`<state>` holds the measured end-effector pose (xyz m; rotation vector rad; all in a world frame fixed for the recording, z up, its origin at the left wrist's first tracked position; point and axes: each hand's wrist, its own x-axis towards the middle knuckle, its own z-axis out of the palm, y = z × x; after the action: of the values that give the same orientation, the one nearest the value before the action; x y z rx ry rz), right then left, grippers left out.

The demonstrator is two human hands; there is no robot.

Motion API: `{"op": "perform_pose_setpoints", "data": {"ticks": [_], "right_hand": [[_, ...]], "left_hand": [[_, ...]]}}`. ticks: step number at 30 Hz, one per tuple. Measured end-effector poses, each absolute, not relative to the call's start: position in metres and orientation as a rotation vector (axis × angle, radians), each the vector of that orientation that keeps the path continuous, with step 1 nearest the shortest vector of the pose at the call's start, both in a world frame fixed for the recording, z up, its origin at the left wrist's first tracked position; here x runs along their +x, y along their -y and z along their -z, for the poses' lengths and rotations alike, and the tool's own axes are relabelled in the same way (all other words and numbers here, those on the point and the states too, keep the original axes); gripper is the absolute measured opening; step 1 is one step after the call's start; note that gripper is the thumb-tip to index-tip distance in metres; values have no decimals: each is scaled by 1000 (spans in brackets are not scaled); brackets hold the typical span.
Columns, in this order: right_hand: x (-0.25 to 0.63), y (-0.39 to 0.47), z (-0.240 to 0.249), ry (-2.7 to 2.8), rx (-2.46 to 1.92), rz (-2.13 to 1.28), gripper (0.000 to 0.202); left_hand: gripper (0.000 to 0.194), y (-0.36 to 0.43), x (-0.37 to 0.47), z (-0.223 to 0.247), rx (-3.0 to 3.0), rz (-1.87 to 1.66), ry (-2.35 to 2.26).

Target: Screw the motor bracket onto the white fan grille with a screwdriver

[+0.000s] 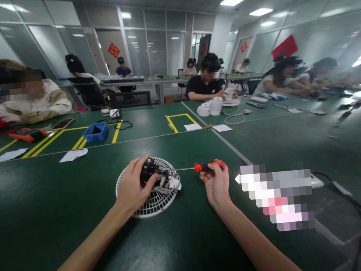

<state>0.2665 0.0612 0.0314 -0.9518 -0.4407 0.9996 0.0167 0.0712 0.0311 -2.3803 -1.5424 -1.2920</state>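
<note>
A round white fan grille (152, 208) lies on the green table, with a black motor assembly (148, 168) and grey wires on top of it. My left hand (132, 185) grips the motor from the left, thumb on the near side and fingers over the far side. In my right hand (216, 183) is a screwdriver (204, 167) with a red and black handle. Its thin shaft points left, level with the table, and reaches the right side of the motor assembly. The exact spot where its tip meets the parts is too small to make out.
Ahead are a blue bin (95, 133), an orange and black tool (28, 135), white paper sheets (73, 155) and yellow tape outlines. Across the table a person in black (205, 80) handles white parts beside white housings (216, 106). A blurred-out object lies right, near a cable (343, 188).
</note>
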Motion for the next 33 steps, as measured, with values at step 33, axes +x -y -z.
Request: {"op": "perform_pose_setpoints", "data": {"ticks": [33], "right_hand": [[260,-58,-34,337,-953,-1025,52]], "left_hand": [[34,-87,12,-50,-2654,1691,1485]]}}
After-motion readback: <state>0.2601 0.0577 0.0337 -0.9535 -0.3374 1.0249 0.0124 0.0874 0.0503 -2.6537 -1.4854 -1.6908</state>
